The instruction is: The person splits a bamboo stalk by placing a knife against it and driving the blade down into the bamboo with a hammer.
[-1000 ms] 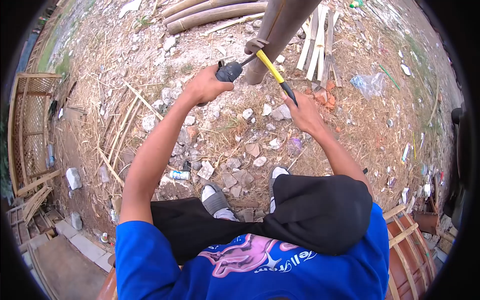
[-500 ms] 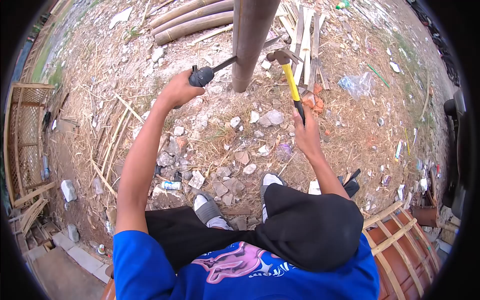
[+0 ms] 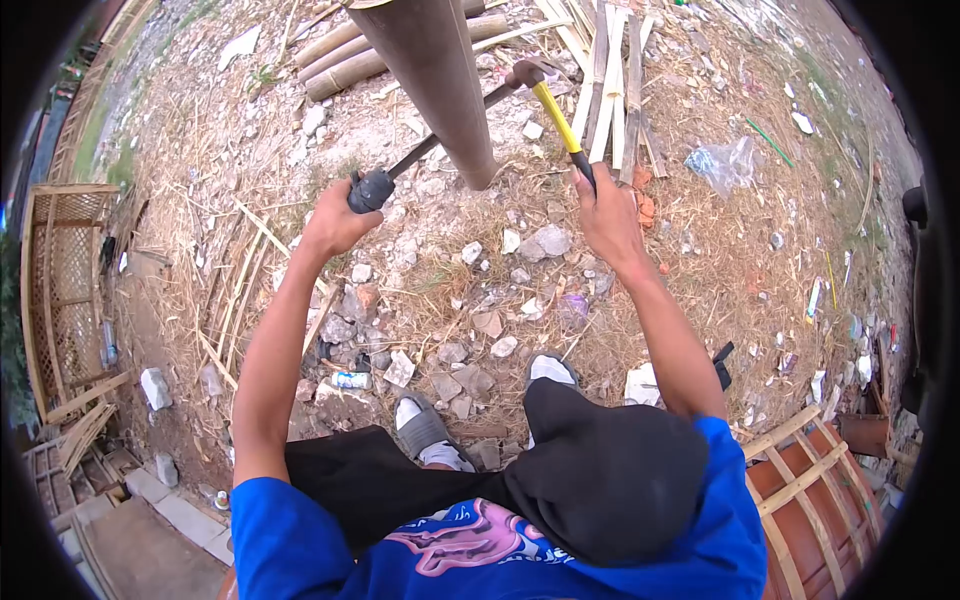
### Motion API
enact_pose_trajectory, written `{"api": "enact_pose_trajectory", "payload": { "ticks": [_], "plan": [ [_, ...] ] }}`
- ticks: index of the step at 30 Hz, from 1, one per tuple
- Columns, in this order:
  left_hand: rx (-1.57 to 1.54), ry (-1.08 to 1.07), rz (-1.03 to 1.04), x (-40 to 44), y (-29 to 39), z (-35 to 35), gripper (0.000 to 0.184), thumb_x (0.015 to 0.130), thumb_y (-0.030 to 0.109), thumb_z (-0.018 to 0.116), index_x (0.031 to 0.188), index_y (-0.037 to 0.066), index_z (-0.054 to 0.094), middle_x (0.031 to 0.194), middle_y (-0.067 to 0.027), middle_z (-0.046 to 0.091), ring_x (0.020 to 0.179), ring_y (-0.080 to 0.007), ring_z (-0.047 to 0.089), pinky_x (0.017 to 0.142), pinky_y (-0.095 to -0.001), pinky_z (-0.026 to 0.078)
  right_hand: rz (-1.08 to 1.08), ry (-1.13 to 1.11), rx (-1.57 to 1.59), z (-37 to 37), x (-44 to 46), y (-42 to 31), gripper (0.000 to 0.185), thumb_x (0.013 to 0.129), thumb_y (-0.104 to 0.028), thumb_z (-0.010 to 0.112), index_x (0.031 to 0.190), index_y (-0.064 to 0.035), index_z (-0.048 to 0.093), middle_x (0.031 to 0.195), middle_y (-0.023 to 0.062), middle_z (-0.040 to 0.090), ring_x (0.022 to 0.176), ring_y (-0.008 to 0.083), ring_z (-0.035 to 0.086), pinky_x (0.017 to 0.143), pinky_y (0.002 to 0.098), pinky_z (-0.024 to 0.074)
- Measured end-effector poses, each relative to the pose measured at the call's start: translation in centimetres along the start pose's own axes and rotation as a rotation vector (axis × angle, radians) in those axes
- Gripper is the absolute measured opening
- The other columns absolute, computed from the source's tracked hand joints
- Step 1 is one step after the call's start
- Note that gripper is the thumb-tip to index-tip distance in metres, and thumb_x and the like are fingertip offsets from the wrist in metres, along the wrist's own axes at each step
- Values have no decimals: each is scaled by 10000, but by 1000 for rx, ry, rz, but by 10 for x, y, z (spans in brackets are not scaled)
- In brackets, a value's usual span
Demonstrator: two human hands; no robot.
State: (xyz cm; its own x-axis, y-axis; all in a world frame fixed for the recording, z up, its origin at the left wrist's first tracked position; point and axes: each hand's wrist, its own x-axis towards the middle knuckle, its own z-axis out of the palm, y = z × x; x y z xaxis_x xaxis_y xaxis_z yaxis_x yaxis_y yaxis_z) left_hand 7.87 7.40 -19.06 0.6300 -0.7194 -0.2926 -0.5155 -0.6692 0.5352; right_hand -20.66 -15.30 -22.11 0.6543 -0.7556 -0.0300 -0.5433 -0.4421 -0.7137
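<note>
A dark handle is gripped in my left hand (image 3: 338, 222). Its long blade (image 3: 415, 153) passes behind a thick bamboo pole (image 3: 437, 90), and the blade's far end shows on the pole's right side. My right hand (image 3: 610, 215) is wrapped round the black grip of a hammer (image 3: 558, 118) with a yellow shaft. The hammer's head lies at the blade's far end, right of the pole; whether they touch I cannot tell. The pole leans, with its lower end near the rubble-strewn ground.
Bamboo poles (image 3: 345, 73) lie at the top, with split strips (image 3: 612, 90) right of them. Stones (image 3: 545, 243) and straw cover the ground before my feet. A plastic bag (image 3: 728, 165) lies right; a lattice frame (image 3: 72, 290) stands left.
The hammer came away from the pole, then its head moved up and left to the blade's far end. The pole now leans the other way, its top toward the left. My left hand is further left.
</note>
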Motion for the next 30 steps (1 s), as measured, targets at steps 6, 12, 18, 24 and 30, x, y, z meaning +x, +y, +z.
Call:
{"api": "enact_pose_trajectory", "payload": {
  "ticks": [6,12,18,24,30],
  "plan": [
    [41,-30,-4,9,2,4,489,704,263,705,1104,-7,627,896,-155,683,773,-270,643,763,-398,511,-308,322,187,-91,19,-66,445,1053,-462,459,992,-33,560,576,41,495,529,122,543,466,343,371],
    [-3,-36,4,4,3,2,486,705,274,706,1096,-8,644,896,-152,690,783,-265,644,789,-395,516,-139,182,106,-9,15,-9,400,1051,-400,476,1062,-9,559,660,162,590,576,299,614,536,433,427],
    [11,-16,7,3,-1,7,515,702,272,713,1124,-15,645,886,-161,682,787,-250,643,790,-385,520,117,1,18,-2,2,25,407,1048,-407,463,1025,-12,562,699,204,594,648,342,612,615,463,440],
    [-13,-19,-3,5,-3,5,506,696,255,714,1104,-35,641,843,-174,676,749,-244,645,744,-380,518,-49,106,103,-10,15,-10,417,1052,-397,464,1026,7,565,706,200,607,638,346,601,621,470,444],
    [-101,32,4,-2,-11,8,548,697,239,721,1181,-7,641,932,-133,700,804,-236,658,795,-356,525,75,-69,-23,-11,21,-24,404,1046,-418,469,1014,-26,562,696,195,616,622,341,607,616,488,434]
  ]
}}
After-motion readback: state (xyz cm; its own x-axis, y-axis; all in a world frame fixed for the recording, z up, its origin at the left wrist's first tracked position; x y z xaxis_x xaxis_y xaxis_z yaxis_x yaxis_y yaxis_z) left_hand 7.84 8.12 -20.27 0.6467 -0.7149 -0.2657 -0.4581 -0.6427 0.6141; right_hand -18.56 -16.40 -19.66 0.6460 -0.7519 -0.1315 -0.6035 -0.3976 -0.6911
